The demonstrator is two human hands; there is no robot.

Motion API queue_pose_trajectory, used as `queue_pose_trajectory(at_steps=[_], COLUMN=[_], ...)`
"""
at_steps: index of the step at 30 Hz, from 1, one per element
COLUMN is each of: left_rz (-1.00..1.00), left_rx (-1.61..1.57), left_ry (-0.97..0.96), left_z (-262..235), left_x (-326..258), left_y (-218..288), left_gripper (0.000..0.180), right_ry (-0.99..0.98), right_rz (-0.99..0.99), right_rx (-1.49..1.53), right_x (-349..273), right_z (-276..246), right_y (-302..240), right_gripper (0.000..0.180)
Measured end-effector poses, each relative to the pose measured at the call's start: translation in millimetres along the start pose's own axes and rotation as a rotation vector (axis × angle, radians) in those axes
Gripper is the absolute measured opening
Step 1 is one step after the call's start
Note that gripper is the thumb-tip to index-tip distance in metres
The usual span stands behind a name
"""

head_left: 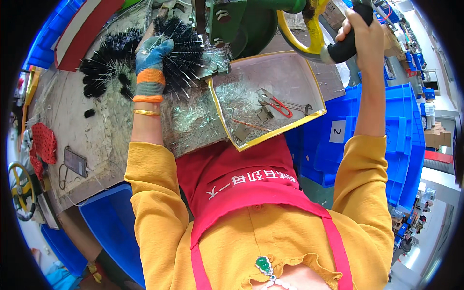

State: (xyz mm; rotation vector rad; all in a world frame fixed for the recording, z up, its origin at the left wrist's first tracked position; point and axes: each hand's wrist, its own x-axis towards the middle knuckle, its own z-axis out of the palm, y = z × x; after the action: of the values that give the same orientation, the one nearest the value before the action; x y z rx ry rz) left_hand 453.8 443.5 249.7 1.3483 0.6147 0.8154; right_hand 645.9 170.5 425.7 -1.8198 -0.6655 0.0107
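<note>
My left hand, in a blue, grey and orange glove, is closed around a round black wire-bristle brush. The brush sits right beside the metal jaw of a green bench machine. More black bristle brushes lie on the bench to the left of that hand. At the upper right, my bare right hand wraps around the black handle of a crank wheel with a yellow rim. The fingertips of my left hand are partly hidden by bristles.
A yellow-edged tray holds red-handled snips, a wrench and wire scraps. Cut wire bits litter the worn bench. A phone with a cable and a red cloth lie left. Blue crates stand right.
</note>
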Motion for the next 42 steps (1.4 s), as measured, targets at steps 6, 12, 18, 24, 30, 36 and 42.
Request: queue_pose_trajectory(at_steps=[6,12,18,24,30,36,42], left_rz=[-0.045,0.000,0.085,0.176,0.192,0.028,0.015], left_rx=[0.043,0.028,0.008,0.286,0.714,0.572,0.605], left_ry=[0.112,0.148,0.280,0.574,0.702,0.675,0.661], left_z=[7,2,9,24,34,40,36], left_x=[-3,-1,-3,-5,-4,-1,-1], left_y=[4,0,-3,3,11,16,17], left_gripper=[0.048,0.050,0.045,0.037,0.043,0.038,0.039], right_ry=[0.071,0.219,0.201,0.022,0.126,0.096,0.201], right_rz=[-0.004,-0.354,-0.266,-0.052,-0.024,0.004,-0.309], right_rx=[-0.099,0.008,0.184,0.043,-0.135,-0.133,0.271], right_x=[22,-27,-31,-11,4,14,-43], right_z=[-2,24,22,4,14,11,38], right_y=[-19,58,51,13,-40,-35,71], right_gripper=[0.015,0.010,0.012,0.012,0.013,0.013,0.012])
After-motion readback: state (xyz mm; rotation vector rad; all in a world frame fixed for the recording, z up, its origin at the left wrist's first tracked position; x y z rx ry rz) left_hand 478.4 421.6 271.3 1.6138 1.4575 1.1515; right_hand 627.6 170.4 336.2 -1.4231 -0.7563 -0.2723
